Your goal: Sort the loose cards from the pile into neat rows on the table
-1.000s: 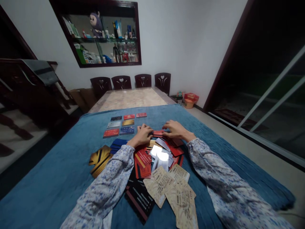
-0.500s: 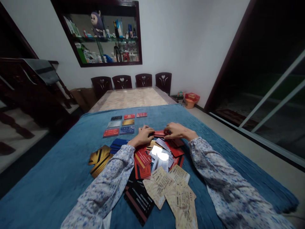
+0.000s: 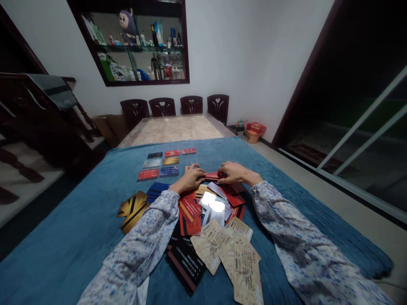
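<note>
Between my two hands is a small stack of red cards (image 3: 211, 175), gripped at its ends. The fingers of my left hand (image 3: 191, 178) close on the left end, and those of my right hand (image 3: 234, 173) are curled on the right end. Just below lie loose cards: red cards (image 3: 190, 210) on the left, silvery white cards (image 3: 213, 217) with a bright glare in the middle, and more red cards (image 3: 234, 198) partly under my right hand. Nearer to me are beige patterned cards (image 3: 246, 267) and black cards (image 3: 186, 264).
Beyond my left hand, small card stacks (image 3: 169, 171) stand in rows on the blue cloth (image 3: 95, 199). Blue cards (image 3: 157, 190) and gold cards (image 3: 135, 207) lie beside my left forearm. The bare tabletop (image 3: 178, 128) and several chairs (image 3: 218, 108) are farther back.
Both hands stay around the red cards with only slight finger movement. The whole view has shifted a little upward; the loose cards and stacks keep their places.
</note>
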Available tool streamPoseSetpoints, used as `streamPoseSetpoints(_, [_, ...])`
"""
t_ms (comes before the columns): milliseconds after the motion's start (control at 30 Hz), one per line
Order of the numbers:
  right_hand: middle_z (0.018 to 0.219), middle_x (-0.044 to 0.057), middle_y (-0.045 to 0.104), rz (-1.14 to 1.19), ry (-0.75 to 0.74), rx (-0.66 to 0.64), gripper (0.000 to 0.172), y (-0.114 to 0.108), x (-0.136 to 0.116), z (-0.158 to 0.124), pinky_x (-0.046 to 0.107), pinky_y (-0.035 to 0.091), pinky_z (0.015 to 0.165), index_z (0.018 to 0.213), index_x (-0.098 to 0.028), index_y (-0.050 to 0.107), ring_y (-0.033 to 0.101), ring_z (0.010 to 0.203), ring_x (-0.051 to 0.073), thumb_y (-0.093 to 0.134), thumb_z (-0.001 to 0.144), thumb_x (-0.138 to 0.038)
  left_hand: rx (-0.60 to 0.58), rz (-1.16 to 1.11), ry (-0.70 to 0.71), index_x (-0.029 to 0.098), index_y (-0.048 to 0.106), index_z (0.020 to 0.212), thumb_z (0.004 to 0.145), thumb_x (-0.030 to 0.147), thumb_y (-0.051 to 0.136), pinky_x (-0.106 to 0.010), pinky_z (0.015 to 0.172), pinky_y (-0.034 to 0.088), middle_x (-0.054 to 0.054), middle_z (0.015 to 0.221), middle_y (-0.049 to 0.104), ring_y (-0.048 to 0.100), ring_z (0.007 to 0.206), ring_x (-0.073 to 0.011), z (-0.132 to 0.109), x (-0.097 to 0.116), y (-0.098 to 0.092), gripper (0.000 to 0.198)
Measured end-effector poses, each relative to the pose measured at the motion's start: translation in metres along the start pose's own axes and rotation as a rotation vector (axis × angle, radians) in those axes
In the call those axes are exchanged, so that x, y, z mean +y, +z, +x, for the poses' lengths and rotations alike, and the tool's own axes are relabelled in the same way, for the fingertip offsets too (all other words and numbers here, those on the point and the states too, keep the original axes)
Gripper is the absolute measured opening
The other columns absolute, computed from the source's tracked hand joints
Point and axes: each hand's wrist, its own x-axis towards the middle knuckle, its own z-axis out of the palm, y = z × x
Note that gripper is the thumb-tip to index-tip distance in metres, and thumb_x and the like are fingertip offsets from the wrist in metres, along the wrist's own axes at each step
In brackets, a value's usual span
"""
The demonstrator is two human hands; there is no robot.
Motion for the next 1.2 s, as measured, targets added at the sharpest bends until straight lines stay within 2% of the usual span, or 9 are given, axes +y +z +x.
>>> streamPoseSetpoints(100, [0.113,0.012,0.075,0.001,-0.011,0.017,0.036,-0.001,-0.001,0.001,0.028,0.045,0.076,0.109,-0.022,0.08,0.067,0.107,0.026,0.065,0.092,-0.049,0.02,-0.016,0.018,0.022,0.079,0.108,0.097,0.026,0.059,-0.055,0.114,0.03,-0.01,0.125,0.075,0.045,0.135,-0.0309,0.0,-0.003,-0.003,0.023])
streamPoseSetpoints(267, [0.11,0.009,0.078,0.06,-0.045,0.07,0.028,0.001,0.001,0.005,0.028,0.044,0.081,0.108,-0.021,0.08,0.068,0.104,0.023,0.06,0.094,-0.035,0.063,-0.044,0.006,0.022,0.078,0.103,0.095,0.022,0.059,-0.051,0.112,0.038,-0.01,0.114,0.076,0.054,0.129,-0.0287,0.0,-0.005,-0.005,0.021])
streamPoseSetpoints(533, [0.114,0.009,0.078,0.059,-0.008,0.141,0.034,-0.001,-0.004,0.003,0.026,0.042,0.082,0.115,-0.022,0.079,0.068,0.107,0.023,0.056,0.091,-0.017,0.147,-0.082,-0.024,0.017,0.078,0.1,0.094,0.018,0.058,-0.039,0.102,0.047,-0.011,0.108,0.072,0.063,0.112,-0.0242,0.002,-0.007,-0.006,0.02])
streamPoseSetpoints(800, [0.111,0.01,0.077,0.056,0.097,0.202,0.032,0.002,-0.013,0.002,0.026,0.039,0.076,0.114,-0.02,0.077,0.068,0.1,0.021,0.051,0.096,-0.019,0.28,-0.097,-0.046,0.017,0.073,0.092,0.089,0.009,0.058,-0.034,0.089,0.05,-0.007,0.093,0.071,0.064,0.091,-0.0206,0.004,-0.011,-0.003,0.018])
streamPoseSetpoints(967, [0.114,0.01,0.076,0.099,0.154,0.242,0.035,0.008,-0.017,0.004,0.026,0.04,0.076,0.126,-0.022,0.072,0.068,0.1,0.022,0.052,0.097,-0.022,0.289,-0.106,-0.064,0.018,0.069,0.093,0.086,0.007,0.057,-0.035,0.09,0.051,-0.007,0.095,0.071,0.065,0.092,-0.0216,0.004,-0.012,-0.002,0.017])
streamPoseSetpoints(1200, [0.116,0.013,0.075,0.083,0.213,0.324,0.04,0.019,-0.027,0.008,0.029,0.043,0.081,0.137,-0.022,0.061,0.069,0.101,0.025,0.051,0.098,-0.024,0.286,-0.098,-0.134,0.019,0.064,0.104,0.082,0.007,0.058,-0.039,0.094,0.052,-0.008,0.102,0.072,0.067,0.097,-0.0236,0.002,-0.013,0.0,0.026])
